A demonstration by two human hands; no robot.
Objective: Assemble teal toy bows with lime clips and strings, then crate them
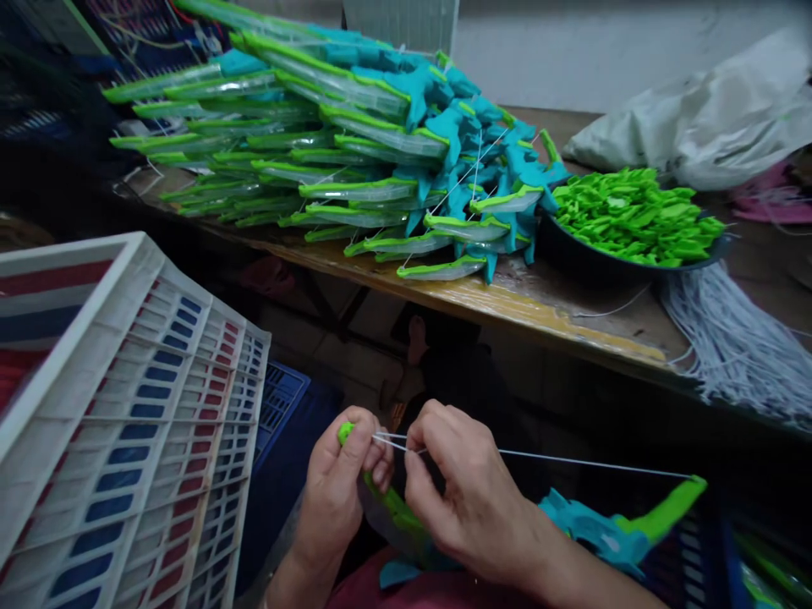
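Note:
A green and teal plastic toy bow (593, 529) lies across my lap, its middle partly hidden behind my right hand. My left hand (339, 491) is closed around the bow's left end, where a green tip pokes out between thumb and forefinger. White string (589, 463) runs from that end through the fingers of my right hand (466, 499) to the bow's green right tip. Between my hands the string shows as two strands. Thumb and forefinger of my right hand pinch it just right of my left hand.
Similar bows (381, 148) are piled on the wooden table (571, 326) ahead. To their right are a dark bowl (609, 258) of small green pieces, a bundle of white strings (742, 338) and a whitish bag (704, 118). A white slatted crate (171, 406) stands at left, beside a blue crate (282, 397).

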